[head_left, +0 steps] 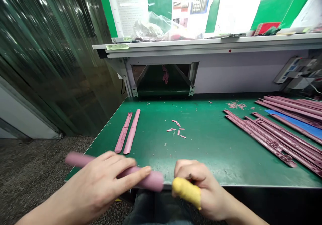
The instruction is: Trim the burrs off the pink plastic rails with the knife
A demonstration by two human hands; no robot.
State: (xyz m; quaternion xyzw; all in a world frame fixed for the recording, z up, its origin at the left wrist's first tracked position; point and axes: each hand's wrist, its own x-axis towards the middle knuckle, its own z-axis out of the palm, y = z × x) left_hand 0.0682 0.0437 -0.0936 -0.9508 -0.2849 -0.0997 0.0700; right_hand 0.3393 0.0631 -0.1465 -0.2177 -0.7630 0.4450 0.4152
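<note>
left hand (pixel 100 181) fingers wrapped round pink strip (pixel 148 179), right hand (pixel 198 188) curled shut by its end, holding nothing visible; steady strip on worktop (pixel 206 144) edge

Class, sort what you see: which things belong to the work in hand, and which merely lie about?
In hand: pink strip, left hand, right hand with yellow finger cot.
Lying about: two pink strips, strip pile, pink scraps, plastic bag.

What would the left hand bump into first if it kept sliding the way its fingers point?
Probably the right hand with its yellow thumb cover: the left hand, gripping the pink strip, points rightward toward it. Depth is hard to judge.
</note>
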